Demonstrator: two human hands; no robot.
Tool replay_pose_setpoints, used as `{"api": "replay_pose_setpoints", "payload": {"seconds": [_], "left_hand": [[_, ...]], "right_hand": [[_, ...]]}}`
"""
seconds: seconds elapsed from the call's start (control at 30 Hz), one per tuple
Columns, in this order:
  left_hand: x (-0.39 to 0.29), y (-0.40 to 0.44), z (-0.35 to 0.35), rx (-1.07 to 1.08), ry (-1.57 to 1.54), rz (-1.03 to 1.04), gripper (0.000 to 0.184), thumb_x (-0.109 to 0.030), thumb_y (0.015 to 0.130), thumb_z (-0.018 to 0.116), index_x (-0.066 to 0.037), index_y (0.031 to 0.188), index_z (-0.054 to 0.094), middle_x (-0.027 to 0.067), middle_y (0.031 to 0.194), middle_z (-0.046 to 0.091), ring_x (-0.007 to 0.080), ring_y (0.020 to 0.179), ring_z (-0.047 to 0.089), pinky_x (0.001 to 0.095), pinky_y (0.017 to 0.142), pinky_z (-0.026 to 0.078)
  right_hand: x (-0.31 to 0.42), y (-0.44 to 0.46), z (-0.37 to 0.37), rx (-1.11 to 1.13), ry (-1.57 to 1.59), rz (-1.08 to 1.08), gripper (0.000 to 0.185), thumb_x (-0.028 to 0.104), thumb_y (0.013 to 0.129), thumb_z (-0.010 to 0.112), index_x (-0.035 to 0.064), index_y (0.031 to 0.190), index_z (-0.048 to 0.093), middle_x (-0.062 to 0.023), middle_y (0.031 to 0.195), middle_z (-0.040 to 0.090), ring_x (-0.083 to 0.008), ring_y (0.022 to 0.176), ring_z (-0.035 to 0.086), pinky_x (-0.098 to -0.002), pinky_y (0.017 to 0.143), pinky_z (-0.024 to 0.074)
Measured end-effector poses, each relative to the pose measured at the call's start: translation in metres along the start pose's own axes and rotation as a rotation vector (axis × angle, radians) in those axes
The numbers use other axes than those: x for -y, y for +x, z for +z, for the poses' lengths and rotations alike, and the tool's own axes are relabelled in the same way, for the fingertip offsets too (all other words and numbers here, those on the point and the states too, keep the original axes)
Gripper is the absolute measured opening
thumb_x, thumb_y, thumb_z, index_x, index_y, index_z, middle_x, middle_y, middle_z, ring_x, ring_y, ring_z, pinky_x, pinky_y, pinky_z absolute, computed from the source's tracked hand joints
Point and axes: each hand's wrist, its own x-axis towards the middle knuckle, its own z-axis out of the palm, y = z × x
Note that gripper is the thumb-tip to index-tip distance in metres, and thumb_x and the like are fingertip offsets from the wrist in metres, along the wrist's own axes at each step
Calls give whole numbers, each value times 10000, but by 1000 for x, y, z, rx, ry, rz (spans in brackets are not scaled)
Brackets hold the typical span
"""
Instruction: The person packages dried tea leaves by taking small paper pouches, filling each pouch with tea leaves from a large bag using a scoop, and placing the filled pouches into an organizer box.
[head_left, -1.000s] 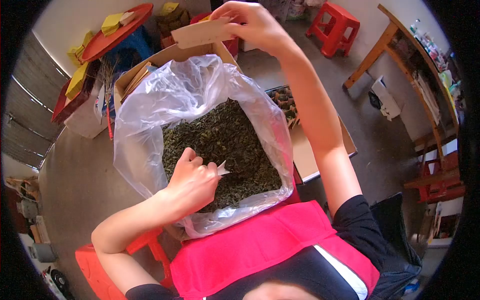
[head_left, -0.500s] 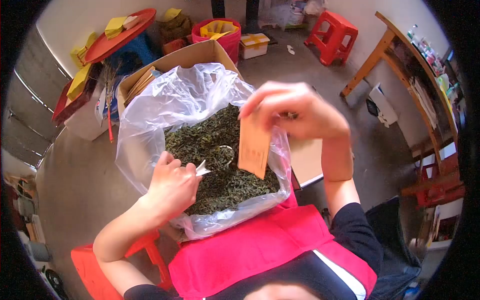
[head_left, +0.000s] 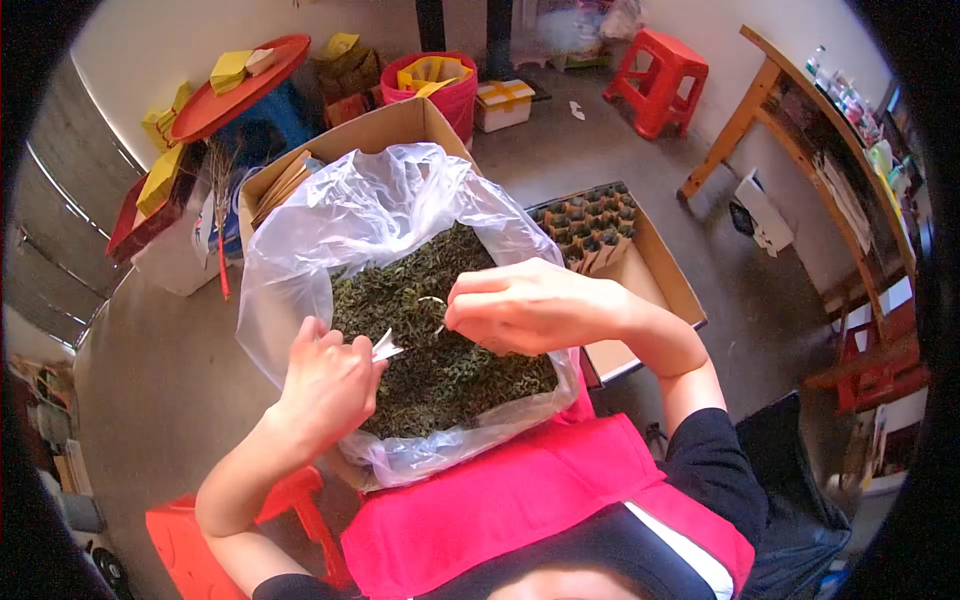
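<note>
Dark dried leaves [head_left: 430,370] fill a clear plastic bag [head_left: 330,205] that lines a cardboard box [head_left: 400,125]. My left hand [head_left: 330,380], over the left part of the leaves, is closed on a small white piece [head_left: 385,346] that sticks out past the fingers. Over the right part, my right hand [head_left: 530,305] has its fingers pressed together; what they hold, if anything, is hidden. Just left of its fingertips a pale curved rim [head_left: 433,301] shows among the leaves. Brown envelopes [head_left: 283,187] stand in the box's back left corner.
An open box [head_left: 665,270] with small dark cups [head_left: 590,222] is on the right. Behind are a pink bucket [head_left: 460,100], a white box [head_left: 503,105] and a red stool [head_left: 657,80]. A wooden table [head_left: 745,105] stands at right, a red tray [head_left: 200,105] at back left.
My right hand came down from the upper right to the leaves; the brown envelope it held is no longer visible. My left hand shifted slightly left, still holding the white piece.
</note>
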Motion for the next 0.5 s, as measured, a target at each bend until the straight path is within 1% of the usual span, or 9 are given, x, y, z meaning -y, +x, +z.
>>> {"api": "replay_pose_setpoints", "payload": {"seconds": [0.1,0.13,0.23,0.27,0.33,0.37,0.47,0.5], "left_hand": [[-1,0,-1,-2,-1,-6,248,-227,910,646,-31,760,619,158,641,642,317,693,625,429,888,417],[-1,1,-2,-10,-1,-6,249,-228,910,647,-31,759,620,159,641,642,318,692,625,429,887,417],[1,1,-2,-46,2,-3,253,-228,909,650,-28,755,621,162,638,641,322,693,626,429,885,419],[2,0,-1,-59,4,-2,254,-227,908,651,-27,754,621,162,637,640,323,694,627,430,884,419],[3,-1,1,-43,32,2,256,-239,913,644,-28,767,626,147,634,649,294,699,637,413,888,410],[4,-2,2,-37,46,3,258,-245,915,641,-29,774,628,140,633,653,280,702,642,404,889,405],[4,-3,1,-27,-3,-16,244,-208,909,647,-21,755,616,172,643,639,329,698,630,429,884,425],[4,-4,1,-35,-6,-15,243,-207,908,648,-21,756,615,174,643,639,330,695,630,429,883,426]], "right_hand": [[8,1,-4,51,73,50,338,-15,822,635,42,1154,606,-90,1011,592,-292,860,659,-385,730,544],[12,3,-9,93,114,80,384,-40,816,623,53,1188,612,-98,1024,578,-294,888,655,-387,751,542],[5,11,-1,70,188,-62,354,-29,810,627,53,1154,615,-110,1016,551,-312,914,635,-400,769,532],[2,13,5,76,216,-74,284,2,834,626,42,1114,607,-129,1006,539,-336,919,624,-421,772,522],[-3,18,21,88,271,-101,161,64,882,624,19,1034,593,-167,985,515,-382,929,601,-463,778,500],[-2,18,28,76,257,-108,149,78,872,638,28,999,579,-163,960,501,-366,924,590,-454,795,491],[-1,15,42,-61,-56,-160,194,150,846,681,54,966,562,-134,922,500,-315,937,580,-477,933,460],[0,14,44,-117,-134,-160,214,168,835,695,63,963,560,-123,913,506,-305,948,579,-488,982,445]]}}
